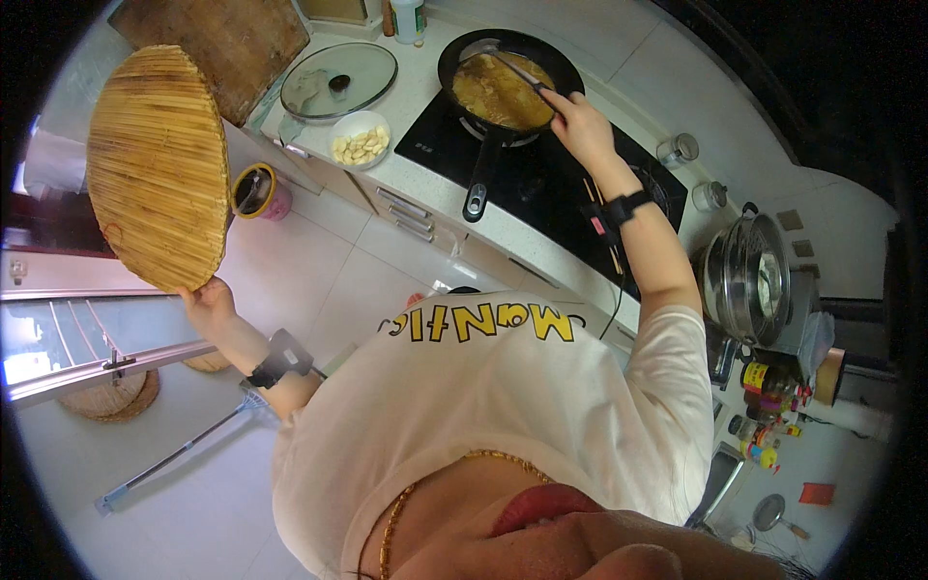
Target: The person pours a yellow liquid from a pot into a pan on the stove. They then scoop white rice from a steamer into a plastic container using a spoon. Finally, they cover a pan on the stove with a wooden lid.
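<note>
My left hand (210, 304) grips the lower rim of a round flat tray of woven stalks (159, 167), held up over the floor at the left. My right hand (586, 129) is closed on the dark handle of a spatula (518, 70). The spatula's metal blade reaches the far side of a black wok (565, 65), among yellow-brown food in liquid (500, 94). The wok sits on a black glass cooktop (533, 185), its long handle (482, 174) turned towards me. Left of the cooktop stands a white bowl (337, 156) of pale, clove-like pieces (361, 147).
A glass lid (312, 87) lies on the counter behind the bowl. A large wooden board (217, 51) stands far left, near a pink bin (275, 203). Jars (678, 151), a steel steamer pot (739, 275) and several bottles (765, 380) are at the right. A cable (616, 312) hangs over the counter edge.
</note>
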Motion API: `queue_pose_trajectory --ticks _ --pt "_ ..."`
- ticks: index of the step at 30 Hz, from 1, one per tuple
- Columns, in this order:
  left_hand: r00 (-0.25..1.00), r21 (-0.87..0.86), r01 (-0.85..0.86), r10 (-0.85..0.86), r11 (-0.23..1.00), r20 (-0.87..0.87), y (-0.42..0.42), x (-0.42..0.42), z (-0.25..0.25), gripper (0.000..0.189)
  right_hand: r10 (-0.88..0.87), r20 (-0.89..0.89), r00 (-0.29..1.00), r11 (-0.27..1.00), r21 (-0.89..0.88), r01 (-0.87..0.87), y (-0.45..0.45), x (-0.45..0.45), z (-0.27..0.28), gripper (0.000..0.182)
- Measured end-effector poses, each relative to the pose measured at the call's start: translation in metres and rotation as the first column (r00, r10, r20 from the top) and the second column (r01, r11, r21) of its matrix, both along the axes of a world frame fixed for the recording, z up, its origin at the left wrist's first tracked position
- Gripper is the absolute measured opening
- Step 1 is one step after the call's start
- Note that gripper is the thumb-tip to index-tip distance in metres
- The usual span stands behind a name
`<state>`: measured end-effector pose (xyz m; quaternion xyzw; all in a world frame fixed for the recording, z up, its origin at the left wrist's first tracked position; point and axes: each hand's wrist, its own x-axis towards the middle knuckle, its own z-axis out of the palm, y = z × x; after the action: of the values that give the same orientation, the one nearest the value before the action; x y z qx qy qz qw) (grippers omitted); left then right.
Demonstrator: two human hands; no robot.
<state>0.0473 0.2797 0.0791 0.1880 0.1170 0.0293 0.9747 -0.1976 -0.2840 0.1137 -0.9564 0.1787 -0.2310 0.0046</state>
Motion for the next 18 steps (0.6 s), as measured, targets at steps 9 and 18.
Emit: queue_pose_trajectory --ticks 9,18 --pt "0.996 -0.023 0.056 -0.054 0.998 0.070 0.015 0.009 -0.021 0.028 -0.008 -0.199 0.980 0.999 -0.034 0.001 -0.012 0.000 -0.027 0.047" --pt "0.994 -0.030 0.070 -0.067 0.997 0.089 -0.006 0.000 -0.017 0.030 -0.139 0.091 0.986 0.951 0.289 0.108 -0.049 -0.052 -0.036 0.045"
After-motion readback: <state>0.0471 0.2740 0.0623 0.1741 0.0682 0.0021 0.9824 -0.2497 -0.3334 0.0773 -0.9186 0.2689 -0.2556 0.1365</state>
